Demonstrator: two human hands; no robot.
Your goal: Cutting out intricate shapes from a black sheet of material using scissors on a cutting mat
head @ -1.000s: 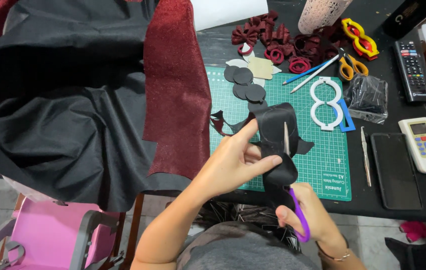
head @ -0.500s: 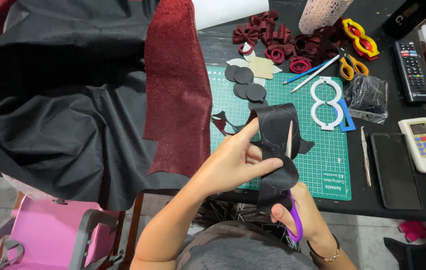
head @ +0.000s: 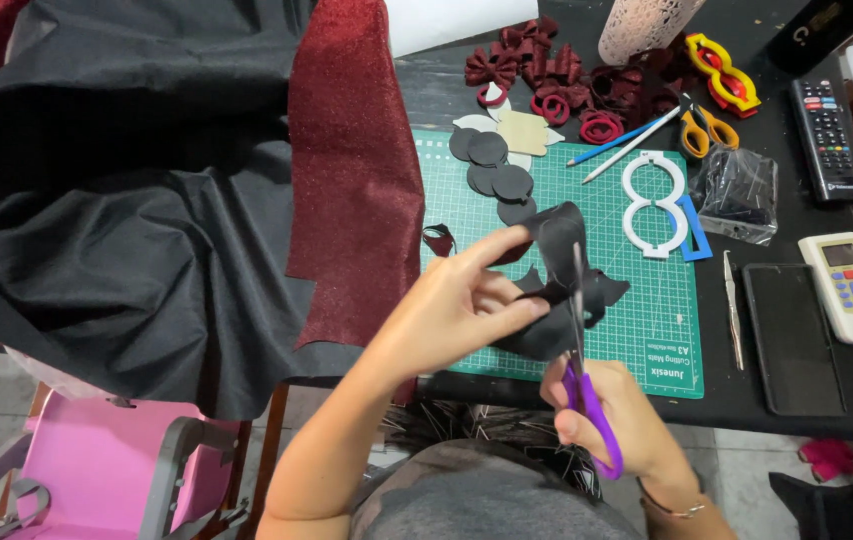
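Note:
My left hand (head: pixel 457 305) pinches a piece of black fabric (head: pixel 559 262) and holds it up over the green cutting mat (head: pixel 647 330). My right hand (head: pixel 612 420) grips purple-handled scissors (head: pixel 585 390), whose blades point upward and sit in the fabric near its middle. The fabric hangs in curved lobes on both sides of the blades. Several black fabric circles (head: pixel 497 170) lie on the mat's far left part. A small dark red scrap (head: pixel 440 240) rests on the mat's left edge.
A black cloth (head: pixel 117 200) and a glittery red sheet (head: pixel 352 170) drape over the table's left. On the right lie a white figure-eight template (head: pixel 655 205), orange scissors (head: pixel 702 125), dark red bows (head: pixel 547 70), a clear bag (head: pixel 739 195), two remotes, a dark phone (head: pixel 792 340). A pink chair (head: pixel 107 470) stands below.
The scissors have advanced upward into the black fabric, and my right hand has risen closer to the mat's edge. My left hand has turned the fabric slightly.

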